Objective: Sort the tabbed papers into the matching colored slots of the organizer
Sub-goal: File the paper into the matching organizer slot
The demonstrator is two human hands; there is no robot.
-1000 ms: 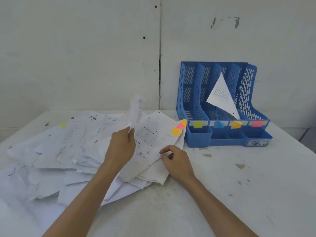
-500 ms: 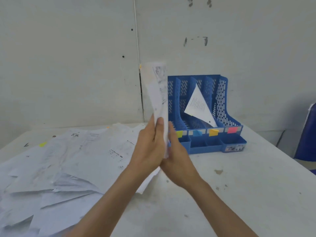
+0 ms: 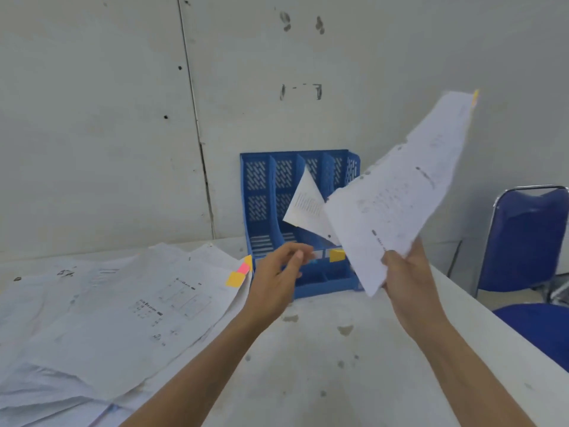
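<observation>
While your right hand (image 3: 406,272) pinches the tabbed paper (image 3: 400,204) by its lower corner, up in the air to the right of the blue organizer (image 3: 261,186) and partly in front of it, read the tab (image 3: 475,97) at the far top corner before you commit. It looks yellow, though motion blur makes that uncertain. If it is yellow, aim for the slot behind the yellow label (image 3: 337,255), where a filed sheet (image 3: 308,204) already leans across. Held by one corner, the paper will likely flop, so bring your left hand (image 3: 277,282), now loosely curled, holding nothing and hovering in front of the organizer's low front trays, up to steady the free edge. Turn the sheet edge-on, lead with the bottom edge, and slide it alongside the leaning sheet, not onto its top edge. The other slot labels are hidden behind your left hand, so lower that hand if you need to check them. Half a second ago both hands clasped this paper upright and edge-on, left of where it is now; since then the left hand has let go and the right has swung the sheet out rightward, face towards you. The pile (image 3: 123,309) on the bench (image 3: 323,365) lies as it did.
</observation>
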